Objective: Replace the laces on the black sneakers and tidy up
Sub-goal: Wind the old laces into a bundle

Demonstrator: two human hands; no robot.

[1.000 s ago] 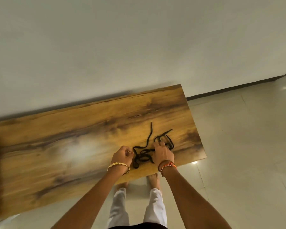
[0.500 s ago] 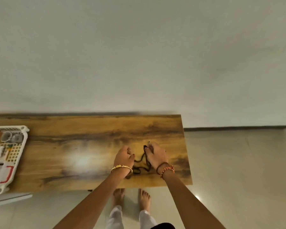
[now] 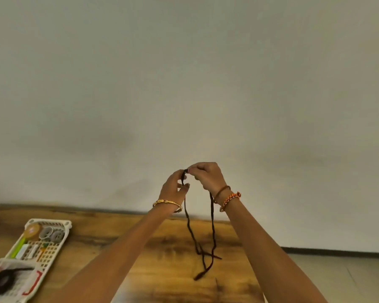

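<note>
Above the table's point(image 3: 140, 270) right end, well clear of the basket point(image 3: 53, 248) at its left edge, both hands — left point(image 3: 174, 188), right point(image 3: 207, 177) — pinch a lace's point(image 3: 189, 228) top, its strands hanging straight down.

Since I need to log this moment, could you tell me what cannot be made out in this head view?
- Black sneakers: none in the head view.
- Black lace: its ends sit inside the left hand and right hand; fingers hide how they are pinched.
- White basket: cut off by the left edge; its small contents are too small to identify.
</note>
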